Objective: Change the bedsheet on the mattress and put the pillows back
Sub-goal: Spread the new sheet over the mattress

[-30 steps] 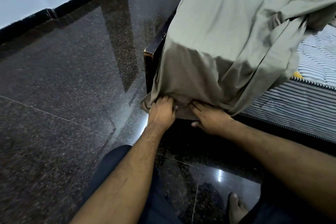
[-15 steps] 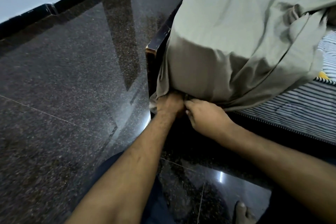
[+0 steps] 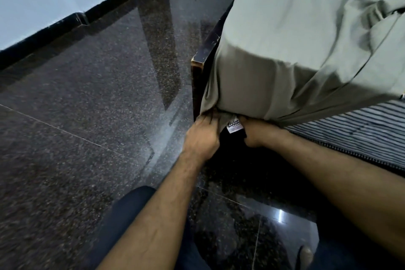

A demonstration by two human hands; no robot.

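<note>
A grey-green bedsheet (image 3: 295, 35) is draped over the near corner of the striped mattress (image 3: 359, 125). Its hem hangs at the corner's underside, with a white label (image 3: 234, 126) showing. My left hand (image 3: 202, 135) grips the hem at the left of the corner, fingers curled into the cloth. Just right of the label, my right hand (image 3: 257, 132) has its fingers curled on the sheet's edge and pushed under the mattress. More of the sheet lies bunched at the upper right. No pillows are in view.
The dark wooden bed frame (image 3: 205, 55) juts out left of the corner. Polished black granite floor (image 3: 87, 105) spreads to the left up to a white wall with a black skirting (image 3: 65, 22). My knee (image 3: 131, 208) and a bare foot (image 3: 305, 255) are below.
Both hands moved up under the mattress corner and pulled the hem in; the loose flap on the floor is gone and the label now shows.
</note>
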